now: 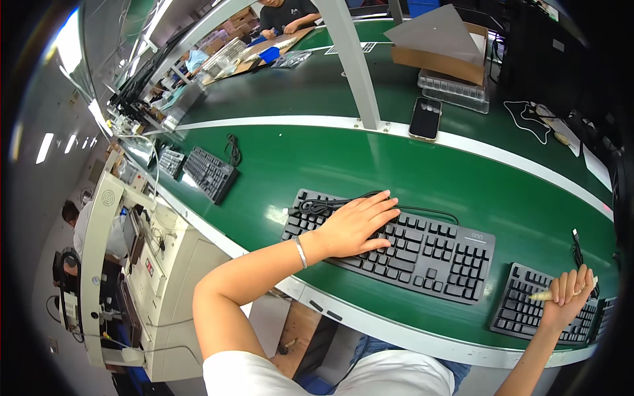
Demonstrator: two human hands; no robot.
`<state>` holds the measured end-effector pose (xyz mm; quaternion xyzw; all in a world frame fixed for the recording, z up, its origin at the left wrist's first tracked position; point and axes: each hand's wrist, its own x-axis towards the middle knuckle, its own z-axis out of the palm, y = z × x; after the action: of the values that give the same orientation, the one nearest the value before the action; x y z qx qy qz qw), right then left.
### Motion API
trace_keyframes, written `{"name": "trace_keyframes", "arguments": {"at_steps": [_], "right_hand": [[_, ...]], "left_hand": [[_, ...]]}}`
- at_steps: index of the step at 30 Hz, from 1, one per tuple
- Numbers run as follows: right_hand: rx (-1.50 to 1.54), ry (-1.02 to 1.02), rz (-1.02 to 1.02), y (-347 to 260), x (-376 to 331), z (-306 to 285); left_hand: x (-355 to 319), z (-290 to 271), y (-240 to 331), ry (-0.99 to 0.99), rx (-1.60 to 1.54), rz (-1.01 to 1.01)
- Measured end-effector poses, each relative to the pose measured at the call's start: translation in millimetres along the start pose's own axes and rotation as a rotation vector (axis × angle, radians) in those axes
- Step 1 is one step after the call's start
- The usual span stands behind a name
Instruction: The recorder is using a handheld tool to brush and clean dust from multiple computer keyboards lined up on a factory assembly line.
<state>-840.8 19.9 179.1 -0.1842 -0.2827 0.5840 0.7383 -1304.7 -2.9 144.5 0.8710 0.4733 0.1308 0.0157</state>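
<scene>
At a glossy green, white-edged tabletop (264,165), gripping a pale, tapered stick (540,296) in the right hand (572,295), over the right keyboard (522,310) with blocky keys; could scrape them if swung low. Holding the left hand (353,228) spread flat across the middle keyboard (436,254) and a looped, smooth cable (317,206); could tangle the loops if dragged sideways. Beyond: slim phone (425,119), then cardboard box (442,63).

Workshop, green workbenches (300,153), ceiling strip lights (45,148)

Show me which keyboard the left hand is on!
The middle keyboard: the left hand lies across it. The right hand is over a keyboard at right; no other keyboard has a hand over it.
</scene>
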Motion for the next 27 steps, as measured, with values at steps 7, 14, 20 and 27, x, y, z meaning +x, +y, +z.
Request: {"name": "trace_keyframes", "arguments": {"at_steps": [7, 14, 20, 27], "right_hand": [[-0.03, 0.155, 0.188, 9.9, -23.0, 6.7], [-1.276, -0.085, 0.816, 35.0, -52.2, 61.0], [-1.607, -0.099, 0.767, 64.6, -65.0, 77.5], [-1.639, -0.072, 0.805, 71.4, -70.2, 90.9]], "left_hand": [[6.1, 6.4, -18.8, -0.022, -0.132, 0.033], [5.1, 3.8, -20.0, 0.03, -0.073, 0.049], [3.7, 6.9, -24.0, 0.063, -0.14, 0.049], [4.7, 7.6, -25.2, 0.088, -0.144, 0.078]]}}
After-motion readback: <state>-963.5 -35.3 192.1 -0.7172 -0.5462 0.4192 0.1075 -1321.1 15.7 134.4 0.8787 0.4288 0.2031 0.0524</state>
